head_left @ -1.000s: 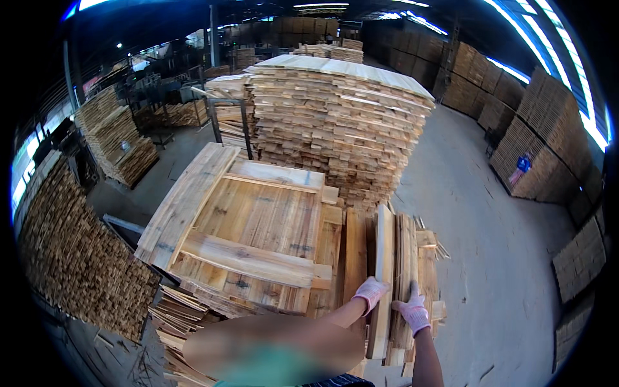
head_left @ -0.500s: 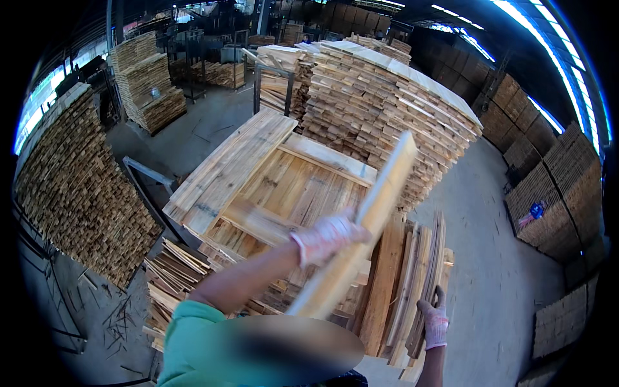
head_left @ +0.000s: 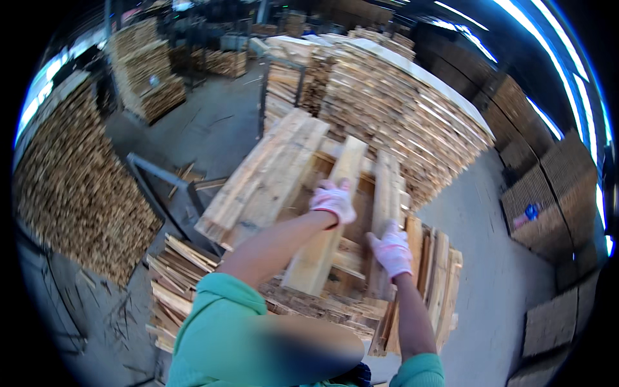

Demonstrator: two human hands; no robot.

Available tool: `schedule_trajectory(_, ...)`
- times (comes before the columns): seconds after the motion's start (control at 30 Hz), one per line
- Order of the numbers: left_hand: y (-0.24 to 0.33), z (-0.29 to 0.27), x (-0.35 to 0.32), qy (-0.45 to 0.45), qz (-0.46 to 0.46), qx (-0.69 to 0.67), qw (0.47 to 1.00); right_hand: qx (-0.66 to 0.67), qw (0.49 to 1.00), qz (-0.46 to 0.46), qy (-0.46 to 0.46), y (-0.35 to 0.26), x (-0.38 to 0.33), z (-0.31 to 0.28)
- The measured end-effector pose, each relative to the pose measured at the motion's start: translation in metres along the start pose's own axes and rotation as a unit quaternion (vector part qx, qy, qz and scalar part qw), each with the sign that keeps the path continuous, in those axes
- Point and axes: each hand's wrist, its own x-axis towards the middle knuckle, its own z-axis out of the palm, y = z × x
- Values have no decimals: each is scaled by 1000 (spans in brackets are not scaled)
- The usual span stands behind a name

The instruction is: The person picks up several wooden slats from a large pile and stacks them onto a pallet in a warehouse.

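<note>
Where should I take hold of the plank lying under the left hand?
Probably at mid-length, where the left hand already rests on the plank: come from above and wrap the long edges. It lies flat and long on the pallet frame, so a central grip likely balances it.

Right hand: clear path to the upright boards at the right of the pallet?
Probably yes. The right hand rests on a plank right beside the upright boards, with nothing between them.
</note>
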Motion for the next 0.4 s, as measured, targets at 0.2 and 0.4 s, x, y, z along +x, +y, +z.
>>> schedule_trajectory(0.2,-16,-58,-1,-66,47,-234,969,112,992,-1,59,12,51,26)
schedule_trajectory(0.4,-121,-173,-25,-98,225,-498,832,149,988,-2,39,21,67,35)
